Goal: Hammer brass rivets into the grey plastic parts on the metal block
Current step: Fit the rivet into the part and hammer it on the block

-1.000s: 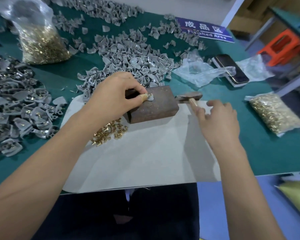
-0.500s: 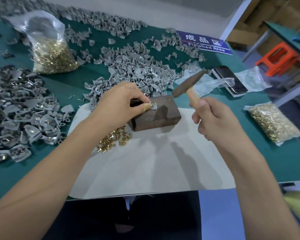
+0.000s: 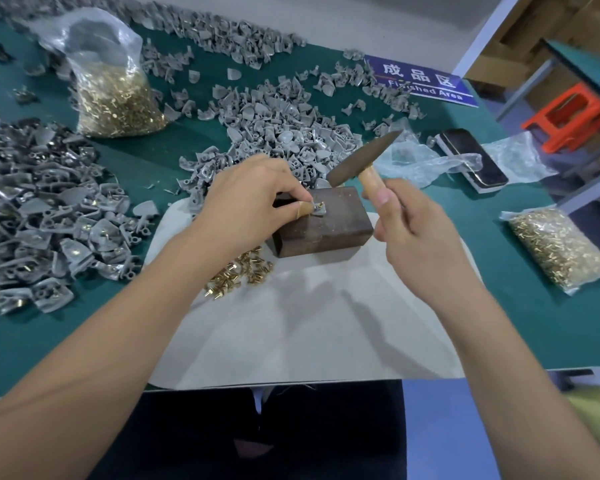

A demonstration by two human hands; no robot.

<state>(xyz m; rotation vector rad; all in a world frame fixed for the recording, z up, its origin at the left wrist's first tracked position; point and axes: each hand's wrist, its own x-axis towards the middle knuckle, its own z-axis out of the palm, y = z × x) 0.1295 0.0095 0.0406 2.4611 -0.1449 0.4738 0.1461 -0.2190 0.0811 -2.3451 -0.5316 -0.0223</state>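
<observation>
1. Head view looks down at a green bench (image 3: 520, 306) with a pale sheet (image 3: 309, 323) spread near its front edge.
2. A dark metal block (image 3: 326, 223) sits on the sheet.
3. The left hand (image 3: 246, 206) pinches a grey plastic part (image 3: 318, 210) on top of the block, a brass rivet (image 3: 320, 204) standing in it.
4. The right hand (image 3: 416, 237) has its grip closed around a hammer (image 3: 364, 161) by the wooden handle, its head raised above the block's far edge.
5. Loose rivets (image 3: 239, 271) lie on the sheet just left of the block.
6. A pile of grey parts (image 3: 278, 133) lies behind the block, and another pile (image 3: 39, 209) to the left.
7. Bags of rivets rest at far left (image 3: 118, 102) and at right (image 3: 558, 247).
</observation>
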